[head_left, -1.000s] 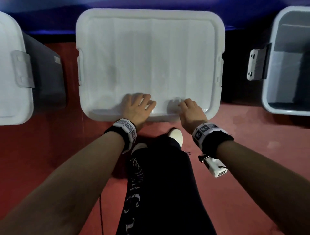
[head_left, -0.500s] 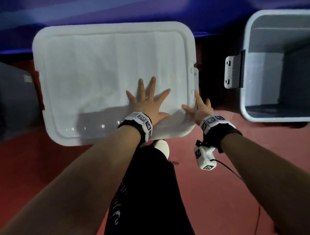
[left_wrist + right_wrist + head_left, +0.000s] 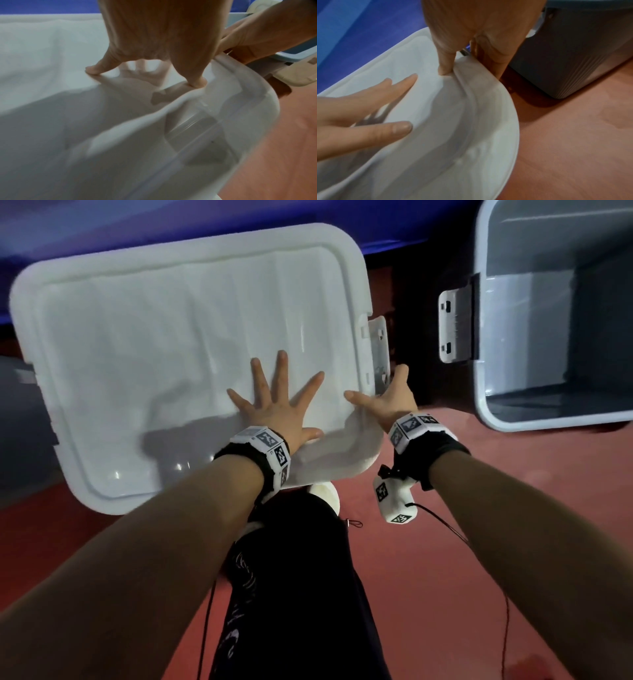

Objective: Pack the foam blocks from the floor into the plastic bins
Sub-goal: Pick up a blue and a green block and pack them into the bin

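A white plastic lid lies across a bin in front of me, turned a little askew. My left hand rests flat on the lid with its fingers spread wide; the left wrist view shows its fingertips pressing the surface. My right hand holds the lid's right rim beside the raised white latch. Its thumb lies on top and its fingers reach down outside the edge. To the right stands an open grey-blue bin with a bare interior. No foam blocks are in view.
The open bin carries a white latch on its left wall. Part of a dark bin shows at the left edge. Blue wall runs behind. Red floor spreads around my black-trousered leg and white shoe.
My left hand went from curled at the lid's near edge to flat and spread further in. My right hand moved to the right rim. The lid has turned and sits more to the left.
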`<control>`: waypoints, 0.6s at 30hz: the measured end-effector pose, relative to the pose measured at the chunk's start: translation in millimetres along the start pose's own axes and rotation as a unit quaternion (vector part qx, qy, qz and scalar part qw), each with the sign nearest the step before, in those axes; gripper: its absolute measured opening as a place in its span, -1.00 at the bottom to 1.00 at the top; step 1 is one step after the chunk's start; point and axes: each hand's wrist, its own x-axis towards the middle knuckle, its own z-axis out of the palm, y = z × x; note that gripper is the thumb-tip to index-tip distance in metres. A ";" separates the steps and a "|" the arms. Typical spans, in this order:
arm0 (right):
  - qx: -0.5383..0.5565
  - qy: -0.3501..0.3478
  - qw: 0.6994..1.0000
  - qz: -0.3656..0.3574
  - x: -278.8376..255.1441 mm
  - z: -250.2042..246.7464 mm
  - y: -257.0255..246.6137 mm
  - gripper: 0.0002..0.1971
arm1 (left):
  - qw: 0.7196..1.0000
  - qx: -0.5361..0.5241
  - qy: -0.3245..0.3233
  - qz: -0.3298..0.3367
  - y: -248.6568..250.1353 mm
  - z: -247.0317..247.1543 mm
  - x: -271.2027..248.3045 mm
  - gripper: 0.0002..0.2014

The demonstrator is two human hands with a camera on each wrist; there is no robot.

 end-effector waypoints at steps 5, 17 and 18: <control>-0.082 0.036 0.995 -0.052 -16.2 7.9 -6.8 -0.49 | 1.000 -0.004 -0.014 -0.001 3.3 -7.9 -3.7 -0.03; -0.291 0.042 0.955 -0.032 -36.7 19.2 -42.6 -0.37 | 0.992 -0.098 0.076 0.016 -49.7 -21.6 -29.9 -0.33; -0.326 0.050 0.940 -0.082 -44.5 27.4 -48.8 -0.30 | 0.989 -0.114 0.097 -0.005 -61.9 -22.2 -35.1 -0.35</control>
